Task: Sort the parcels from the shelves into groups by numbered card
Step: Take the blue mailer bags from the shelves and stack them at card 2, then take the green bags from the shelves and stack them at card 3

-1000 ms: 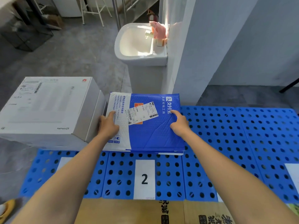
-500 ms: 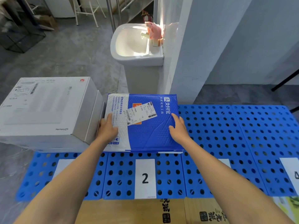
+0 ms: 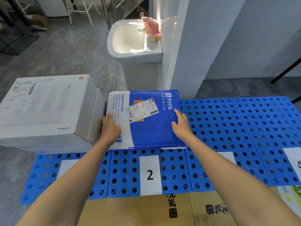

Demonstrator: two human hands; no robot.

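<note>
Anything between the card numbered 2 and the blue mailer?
Only a bare strip of perforated blue mat separates the 2 card from the blue mailer, per the head view.

Makeshift parcel-sorting corner: blue perforated mats (image 3: 228, 128), numbered card (image 3: 149, 175) (washbasin (image 3: 130, 51) nearby).

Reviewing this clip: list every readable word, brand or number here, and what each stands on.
"2": white paper card on the blue perforated plastic mat.
"HarmonyOS": white cardboard box.
"支付宝", "商家收钱工具": blue padded mailer.
Too small to read: box's shipping label; mailer's shipping label.
Cut off by the frame: number on the right-edge card.
</note>
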